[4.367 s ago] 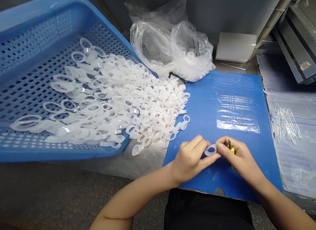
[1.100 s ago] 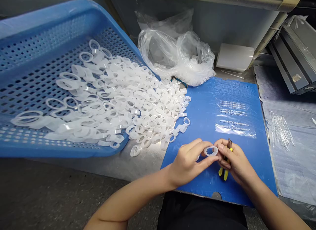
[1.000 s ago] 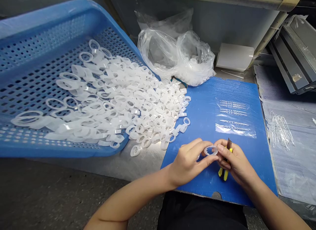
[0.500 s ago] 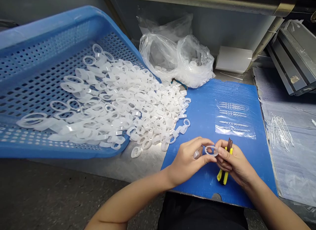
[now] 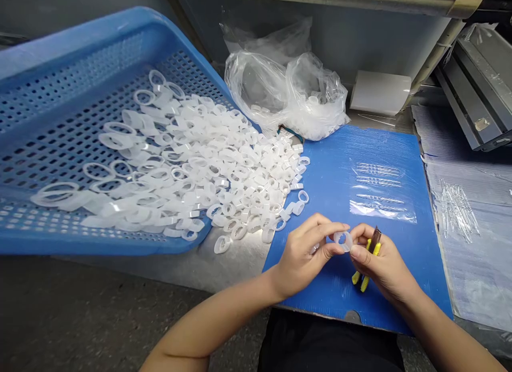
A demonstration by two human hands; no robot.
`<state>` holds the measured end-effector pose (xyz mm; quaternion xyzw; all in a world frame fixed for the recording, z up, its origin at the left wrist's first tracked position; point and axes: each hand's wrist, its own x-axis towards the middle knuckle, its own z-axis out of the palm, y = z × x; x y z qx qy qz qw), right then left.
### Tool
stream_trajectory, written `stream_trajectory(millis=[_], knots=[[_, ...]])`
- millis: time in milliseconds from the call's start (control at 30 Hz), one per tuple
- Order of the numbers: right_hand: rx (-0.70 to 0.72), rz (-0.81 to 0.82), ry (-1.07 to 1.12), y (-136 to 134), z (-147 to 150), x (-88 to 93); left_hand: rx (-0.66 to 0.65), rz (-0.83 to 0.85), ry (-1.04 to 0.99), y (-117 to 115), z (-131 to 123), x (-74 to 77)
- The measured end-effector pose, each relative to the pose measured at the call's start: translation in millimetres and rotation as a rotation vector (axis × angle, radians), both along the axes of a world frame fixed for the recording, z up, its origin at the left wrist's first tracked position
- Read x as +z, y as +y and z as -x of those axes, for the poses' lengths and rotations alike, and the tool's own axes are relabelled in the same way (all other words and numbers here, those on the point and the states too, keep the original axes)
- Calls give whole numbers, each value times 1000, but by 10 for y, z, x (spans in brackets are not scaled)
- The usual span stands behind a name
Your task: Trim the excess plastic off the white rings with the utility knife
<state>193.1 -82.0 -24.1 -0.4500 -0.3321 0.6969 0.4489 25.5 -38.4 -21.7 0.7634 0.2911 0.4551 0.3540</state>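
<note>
My left hand (image 5: 306,255) pinches a small translucent white ring (image 5: 343,240) between thumb and fingers, just above the blue corrugated mat (image 5: 340,169). My right hand (image 5: 382,265) is closed round a yellow-handled cutter (image 5: 367,259) with a dark tip, and its thumb touches the ring's right side. To the left lies a big heap of the same white rings (image 5: 208,169), spilling out of a tilted blue perforated tray (image 5: 60,95) onto the bench and the mat's edge.
A clear plastic bag (image 5: 288,95) holding more rings stands at the back. A small clear packet (image 5: 380,193) lies on the mat. Clear plastic strips (image 5: 458,207) lie on pale sheets at the right. A white roll (image 5: 380,85) and grey metal rails (image 5: 476,84) are at the back right.
The ring has tipped from lying flat to more upright between my fingers. More of the cutter's yellow handle shows below my right hand. Both hands stay at the same spot.
</note>
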Motion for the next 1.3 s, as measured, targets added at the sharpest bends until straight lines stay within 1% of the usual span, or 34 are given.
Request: stream_trajectory(millis=[233, 367, 567, 633, 700, 800, 833, 900, 967, 1067, 1133, 1200, 1300], knots=[[-4, -40, -33, 2, 6, 4, -46, 205, -11, 22, -3, -8], [-4, -55, -35, -2, 1, -5, -68, 255, -36, 26, -5, -6], [0, -65, -64, 7, 1, 14, -73, 315, -15, 35, -7, 8], [-25, -88, -145, -9, 16, 30, -101, 359, -5, 31, -17, 13], [-64, -135, -305, -42, 40, 35, -151, 439, 15, 13, -34, 15], [-94, -272, -558, -98, 69, 5, -224, 609, 30, -18, -68, -4], [-97, -315, -602, -110, 71, -12, -233, 673, 11, -14, -78, -17], [-104, -343, -625, -114, 61, -47, -218, 786, -69, 41, -90, -39], [-126, -316, -606, -101, 35, -71, -151, 843, -147, 177, -78, -35], [-142, -276, -574, -85, -6, -96, -55, 803, -126, 541, -17, 59], [-118, -277, -564, -90, -18, -116, 3, 728, -98, 878, 18, 180], [-96, -286, -569, -106, -10, -139, 100, 629, -72, 1269, 11, 338], [-114, -306, -600, -129, 34, -161, 262, 441, -21, 1888, -107, 622]])
